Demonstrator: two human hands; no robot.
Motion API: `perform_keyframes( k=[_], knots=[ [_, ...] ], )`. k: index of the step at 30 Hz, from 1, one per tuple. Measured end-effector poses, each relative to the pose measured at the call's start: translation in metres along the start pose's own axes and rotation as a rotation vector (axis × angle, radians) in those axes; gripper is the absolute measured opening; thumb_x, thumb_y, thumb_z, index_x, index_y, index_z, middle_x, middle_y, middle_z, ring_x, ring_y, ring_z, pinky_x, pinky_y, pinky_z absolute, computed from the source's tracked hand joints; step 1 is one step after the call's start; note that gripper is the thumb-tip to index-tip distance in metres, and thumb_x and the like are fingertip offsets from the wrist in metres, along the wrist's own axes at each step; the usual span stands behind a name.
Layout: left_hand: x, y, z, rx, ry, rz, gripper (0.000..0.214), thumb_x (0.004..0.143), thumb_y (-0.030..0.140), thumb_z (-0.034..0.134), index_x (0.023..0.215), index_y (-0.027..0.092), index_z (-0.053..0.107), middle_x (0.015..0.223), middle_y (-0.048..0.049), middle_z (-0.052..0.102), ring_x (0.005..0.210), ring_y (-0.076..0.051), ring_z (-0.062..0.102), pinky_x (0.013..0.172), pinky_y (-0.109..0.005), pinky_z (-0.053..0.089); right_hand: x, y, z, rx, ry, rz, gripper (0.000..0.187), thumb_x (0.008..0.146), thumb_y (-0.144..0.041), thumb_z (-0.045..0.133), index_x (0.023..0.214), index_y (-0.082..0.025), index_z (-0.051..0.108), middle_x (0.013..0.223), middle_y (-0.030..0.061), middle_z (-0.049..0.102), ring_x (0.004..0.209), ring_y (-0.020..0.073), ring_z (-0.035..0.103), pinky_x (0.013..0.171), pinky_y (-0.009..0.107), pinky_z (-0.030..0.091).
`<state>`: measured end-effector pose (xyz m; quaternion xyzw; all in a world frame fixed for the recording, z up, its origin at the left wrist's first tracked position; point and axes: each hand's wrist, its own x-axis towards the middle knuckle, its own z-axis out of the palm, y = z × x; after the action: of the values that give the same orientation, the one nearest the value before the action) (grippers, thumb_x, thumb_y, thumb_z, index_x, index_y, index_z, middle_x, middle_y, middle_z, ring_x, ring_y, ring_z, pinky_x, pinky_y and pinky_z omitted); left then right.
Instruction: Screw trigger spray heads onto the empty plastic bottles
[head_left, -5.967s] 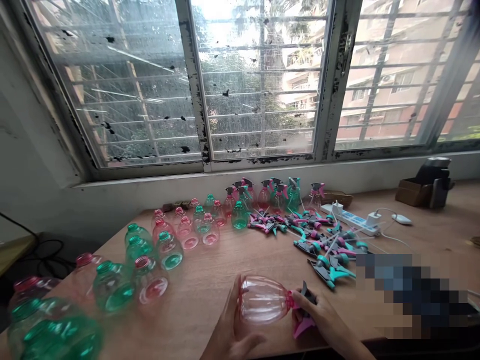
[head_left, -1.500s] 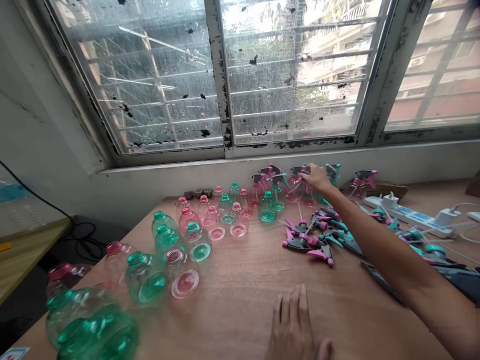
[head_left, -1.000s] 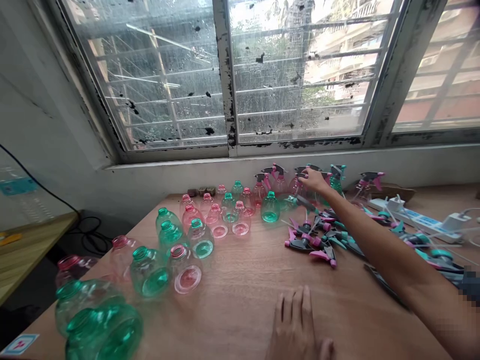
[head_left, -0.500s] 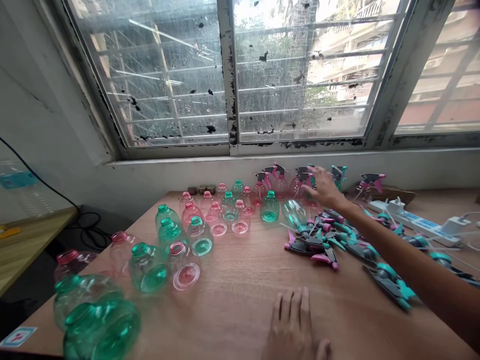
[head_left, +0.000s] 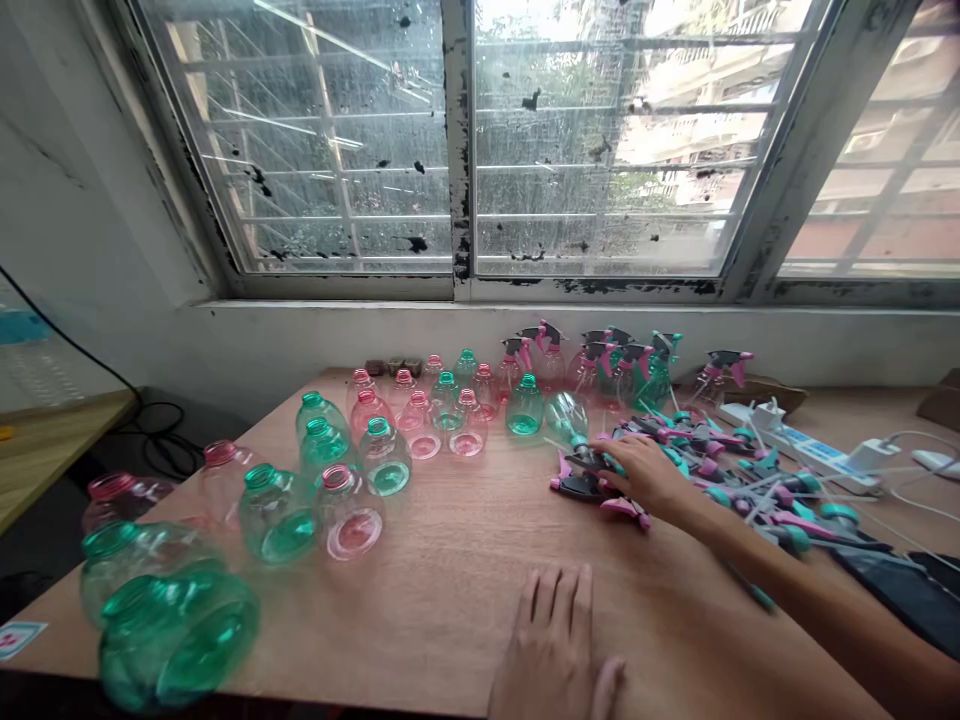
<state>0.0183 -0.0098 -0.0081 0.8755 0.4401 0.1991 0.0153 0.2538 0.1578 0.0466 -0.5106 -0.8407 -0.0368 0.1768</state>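
Note:
My left hand lies flat on the table near the front edge, fingers stretched out and holding nothing. My right hand is at the near left of a heap of loose spray trigger heads, its fingers closed around a dark grey spray trigger head. Part of that head is hidden by the fingers. Just behind it, a clear green-tinted bottle lies tilted with its teal neck toward the heap. More pink, teal and grey trigger heads with thin tubes spread under and beyond my right forearm.
Open green bottles and pink bottles stand along the table's left side. Against the wall are several bottles with trigger heads fitted. A white power strip lies behind the heap, and a dark flat object at the right.
My right hand has come down from the fitted bottles at the back to the heap of trigger heads. A green bottle with a fitted head now shows at the back. My left hand stays flat.

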Motion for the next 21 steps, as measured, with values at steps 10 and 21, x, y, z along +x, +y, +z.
perform_keyframes(
  k=[10, 21],
  knots=[
    [0.000, -0.002, -0.002, -0.020, -0.027, 0.011, 0.065, 0.100, 0.051, 0.041, 0.151, 0.011, 0.036, 0.147, -0.0128, 0.057, 0.133, -0.033, 0.053, 0.111, -0.049, 0.043, 0.094, 0.020, -0.038, -0.074, 0.214, 0.186, 0.032, 0.099, -0.028, 0.044, 0.124, -0.023, 0.064, 0.113, 0.0124, 0.076, 0.100, 0.0325, 0.070, 0.078, 0.035, 0.052],
    [0.001, -0.004, -0.004, -0.012, -0.055, 0.038, 0.065, 0.101, 0.052, 0.040, 0.150, 0.010, 0.037, 0.145, -0.0124, 0.059, 0.132, -0.033, 0.054, 0.110, -0.047, 0.047, 0.187, 0.032, -0.034, -0.047, 0.189, 0.335, 0.031, 0.101, -0.039, 0.054, 0.120, -0.016, 0.065, 0.118, 0.0104, 0.071, 0.104, 0.0254, 0.068, 0.092, 0.045, 0.053]
  ],
)
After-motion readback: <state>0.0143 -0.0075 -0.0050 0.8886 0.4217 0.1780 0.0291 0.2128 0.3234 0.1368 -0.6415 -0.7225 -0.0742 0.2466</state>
